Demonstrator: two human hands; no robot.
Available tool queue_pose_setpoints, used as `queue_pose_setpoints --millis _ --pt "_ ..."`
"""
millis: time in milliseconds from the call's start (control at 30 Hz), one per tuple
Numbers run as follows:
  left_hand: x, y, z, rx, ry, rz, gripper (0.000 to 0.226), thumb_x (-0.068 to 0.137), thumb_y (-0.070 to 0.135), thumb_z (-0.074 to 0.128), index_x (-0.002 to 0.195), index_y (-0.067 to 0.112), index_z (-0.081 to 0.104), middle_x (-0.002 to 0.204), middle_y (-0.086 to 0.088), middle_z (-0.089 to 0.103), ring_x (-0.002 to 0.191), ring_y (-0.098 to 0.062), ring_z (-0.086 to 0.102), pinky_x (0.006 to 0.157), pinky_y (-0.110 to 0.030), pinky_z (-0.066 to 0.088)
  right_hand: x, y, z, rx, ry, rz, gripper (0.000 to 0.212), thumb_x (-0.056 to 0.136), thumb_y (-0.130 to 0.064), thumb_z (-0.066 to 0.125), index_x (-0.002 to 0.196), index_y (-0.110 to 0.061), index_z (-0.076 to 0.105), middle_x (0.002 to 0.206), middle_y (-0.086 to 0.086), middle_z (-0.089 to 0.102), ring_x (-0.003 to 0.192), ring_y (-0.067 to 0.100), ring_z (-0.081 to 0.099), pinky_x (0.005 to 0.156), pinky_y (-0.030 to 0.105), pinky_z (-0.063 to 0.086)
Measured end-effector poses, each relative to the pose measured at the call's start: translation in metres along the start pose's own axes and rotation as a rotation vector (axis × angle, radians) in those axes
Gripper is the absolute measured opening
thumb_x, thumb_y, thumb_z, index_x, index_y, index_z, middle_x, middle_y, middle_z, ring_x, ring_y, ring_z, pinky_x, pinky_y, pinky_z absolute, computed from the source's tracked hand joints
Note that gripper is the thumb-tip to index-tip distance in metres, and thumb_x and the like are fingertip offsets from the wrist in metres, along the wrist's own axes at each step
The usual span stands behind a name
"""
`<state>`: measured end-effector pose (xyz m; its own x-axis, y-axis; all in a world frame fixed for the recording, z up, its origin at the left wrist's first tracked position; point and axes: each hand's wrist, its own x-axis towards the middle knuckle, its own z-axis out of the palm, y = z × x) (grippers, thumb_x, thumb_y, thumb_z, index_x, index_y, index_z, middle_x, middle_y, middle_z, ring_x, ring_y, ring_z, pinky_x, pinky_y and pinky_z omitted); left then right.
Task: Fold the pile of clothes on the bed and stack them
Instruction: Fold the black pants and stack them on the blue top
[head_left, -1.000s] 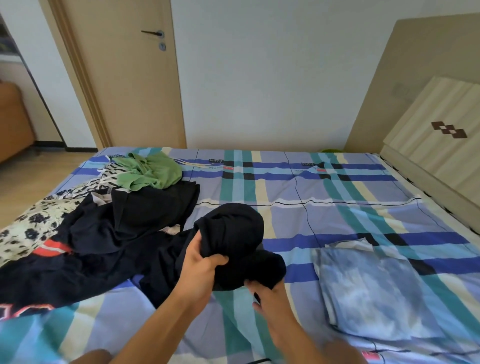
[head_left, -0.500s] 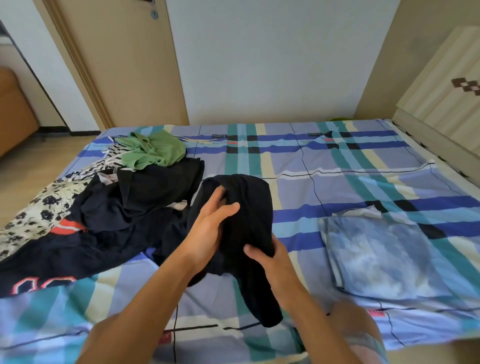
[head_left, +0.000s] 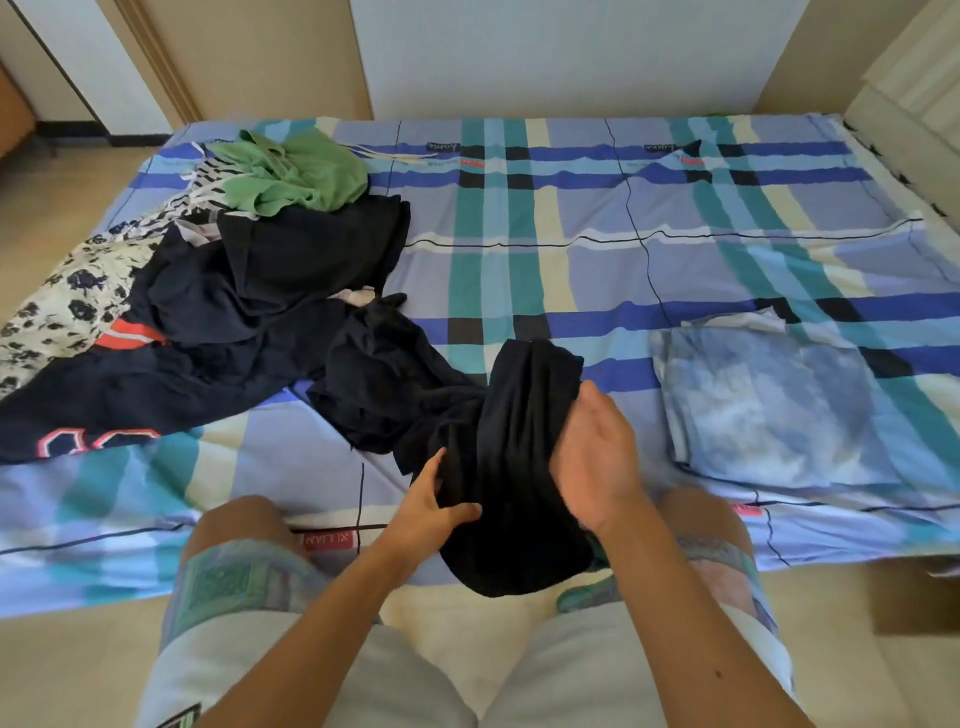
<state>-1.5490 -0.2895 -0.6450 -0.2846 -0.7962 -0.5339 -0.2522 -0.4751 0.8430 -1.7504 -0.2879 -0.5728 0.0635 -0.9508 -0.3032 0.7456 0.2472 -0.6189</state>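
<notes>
Nearest, at the edge of the bed (head_left: 545, 218), the two hands work a bunched black garment (head_left: 519, 467). It is lifted off the sheet, with one end hanging toward the person's shorts (head_left: 249, 587) and another part trailing left onto the mattress. The left hand (head_left: 431, 512) grips its lower edge, thumb over the cloth and fingers under it. The right hand (head_left: 597, 457) lies against the garment's right side with the palm showing. Its fingertips are lost in a fold, so I cannot tell whether it clamps the cloth or only props it.

Just right of the hands lies a folded blue tie-dye piece (head_left: 769, 410), flat on the sheet; that looks like the only finished item.

Further left, the pile is unfolded: a navy jersey with red-and-white lettering (head_left: 130, 410), a crumpled dark top (head_left: 301, 265), a floral print garment (head_left: 67, 301), a striped piece (head_left: 208, 192) and, farthest, a green garment (head_left: 296, 171).

By my reckoning the task is in its early part: one piece is folded, one is in hand and not yet laid out, at least five wait, and the stack has only its base.
</notes>
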Motion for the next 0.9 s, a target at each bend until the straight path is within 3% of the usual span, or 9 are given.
queue_pose_setpoints --millis 100,200,300,433,500,600,667,800,900 --pt "0.006 0.009 0.006 0.003 0.141 -0.018 0.056 0.087 0.001 0.064 0.136 0.025 0.053 0.128 -0.007 0.063 0.117 -0.027 0.061 0.101 -0.046 0.052 0.014 0.0 -0.012 -0.294 0.103 0.035 0.046 0.093 -0.034 0.059 0.136 -0.017 0.056 0.138 0.006 0.061 0.129 0.023 0.056 0.105 0.038 0.049" --pt "0.008 0.037 0.003 -0.304 0.179 -0.017 0.045 0.09 -0.002 0.06 0.129 0.019 0.061 0.122 -0.011 0.068 0.108 -0.03 0.067 0.094 -0.045 0.055 0.019 0.019 -0.05 -0.716 0.44 0.079 0.033 0.098 -0.034 0.056 0.128 -0.02 0.058 0.131 0.002 0.064 0.119 0.022 0.06 0.106 0.044 0.046" --pt "0.001 0.07 0.002 -0.524 0.116 0.049 0.034 0.094 0.005 0.058 0.128 0.012 0.062 0.123 -0.013 0.069 0.115 -0.031 0.065 0.096 -0.042 0.055 0.008 0.053 -0.081 -0.658 0.466 0.194 0.044 0.098 -0.041 0.056 0.139 -0.03 0.049 0.138 -0.002 0.058 0.12 0.018 0.057 0.103 0.051 0.047" --pt "-0.01 0.098 0.004 -0.793 -0.324 0.153 0.047 0.102 0.016 0.041 0.149 0.01 0.039 0.145 -0.014 0.052 0.134 -0.029 0.05 0.112 -0.043 0.042 0.005 0.078 -0.084 -0.35 0.238 0.319 0.055 0.093 -0.055 0.057 0.142 -0.034 0.048 0.138 0.003 0.06 0.122 0.025 0.06 0.095 0.058 0.052" --pt "-0.007 0.101 0.006 -0.554 -0.403 0.207 0.054 0.101 0.006 0.038 0.153 0.017 0.03 0.151 -0.011 0.045 0.139 -0.024 0.046 0.114 -0.039 0.04 0.007 0.078 -0.081 -0.226 0.13 0.293 0.06 0.09 -0.058 0.058 0.143 -0.029 0.052 0.138 0.01 0.058 0.123 0.033 0.056 0.101 0.062 0.047" --pt "0.005 0.091 0.004 0.154 -0.224 0.337 0.067 0.092 -0.012 0.044 0.152 0.016 0.034 0.151 -0.002 0.046 0.141 -0.011 0.04 0.115 -0.032 0.038 0.002 0.073 -0.08 -0.157 0.089 0.28 0.062 0.091 -0.064 0.053 0.138 -0.024 0.058 0.134 0.015 0.059 0.124 0.038 0.052 0.107 0.064 0.039" --pt "0.015 0.072 -0.002 0.425 -0.173 0.328 0.073 0.086 -0.013 0.048 0.152 0.016 0.036 0.148 -0.001 0.048 0.137 -0.013 0.044 0.111 -0.034 0.041 0.002 0.07 -0.083 -0.131 0.085 0.269 0.071 0.09 -0.068 0.049 0.141 -0.018 0.055 0.128 0.015 0.063 0.117 0.032 0.059 0.101 0.06 0.044" --pt "0.029 0.027 -0.011 0.612 -0.224 0.252 0.082 0.081 -0.006 0.061 0.153 0.016 0.027 0.135 -0.002 0.054 0.119 -0.022 0.057 0.086 -0.02 0.047 0.004 0.067 -0.082 -0.06 0.062 0.236 0.07 0.087 -0.057 0.057 0.14 -0.012 0.05 0.086 0.015 0.059 0.091 0.025 0.06 0.109 0.06 0.038" --pt "0.038 0.008 -0.002 0.599 -0.135 0.253 0.073 0.078 0.003 0.07 0.143 0.018 0.038 0.119 0.004 0.057 0.111 -0.027 0.06 0.085 -0.027 0.052 0.001 0.067 -0.081 -0.099 0.072 0.24 0.058 0.09 -0.047 0.056 0.135 -0.01 0.053 0.084 0.014 0.057 0.091 0.025 0.058 0.115 0.058 0.033"
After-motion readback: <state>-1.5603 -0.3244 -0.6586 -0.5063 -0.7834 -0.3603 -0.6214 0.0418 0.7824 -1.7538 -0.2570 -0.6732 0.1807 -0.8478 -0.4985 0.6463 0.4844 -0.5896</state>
